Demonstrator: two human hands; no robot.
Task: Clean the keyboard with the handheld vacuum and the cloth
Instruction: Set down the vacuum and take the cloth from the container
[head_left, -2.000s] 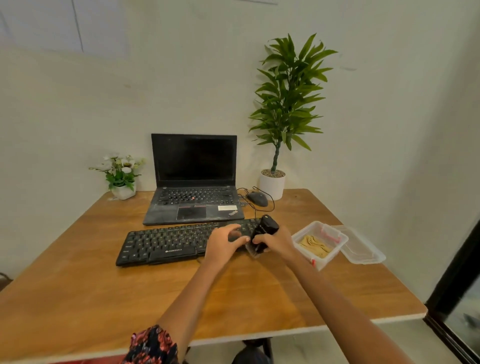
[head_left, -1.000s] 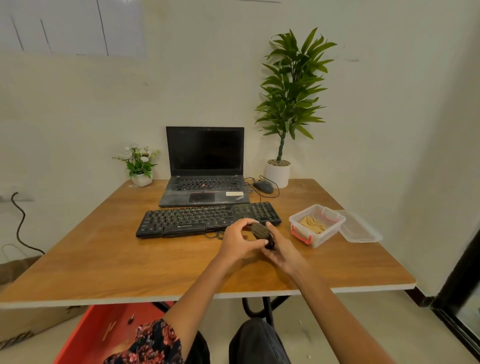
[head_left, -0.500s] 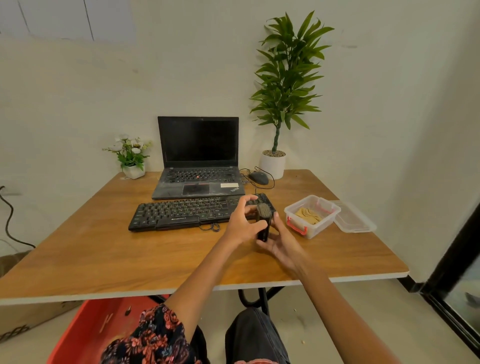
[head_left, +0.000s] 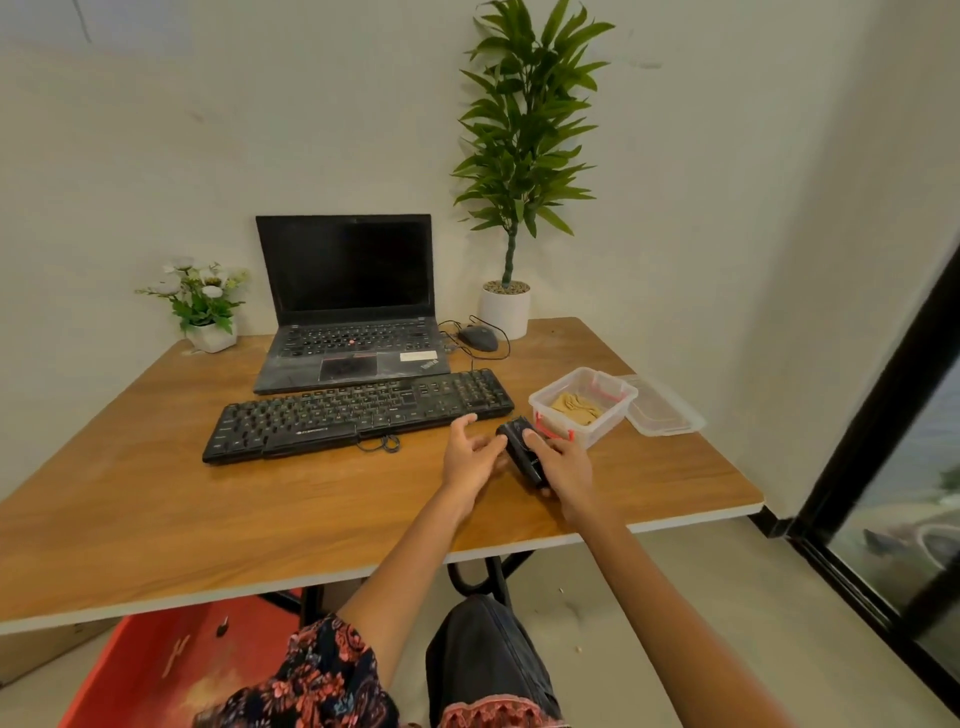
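Half a second ago your left hand (head_left: 470, 457) was curled over the top of the handheld vacuum (head_left: 521, 451); now it has come off, fingers spread and empty, just left of it near the counter's (head_left: 156, 519) front edge; your right hand (head_left: 563, 465) has its grip closed around the vacuum alone, so I judge the adjusting is over and the sweep can start. The keyboard (head_left: 358, 413) lies mid-counter, just beyond your left fingertips, untouched. The cloth (head_left: 574, 408) sits in the clear tub (head_left: 618, 402) towards the right edge. Your right palm hides the vacuum's rear; which end is the nozzle, I cannot tell.
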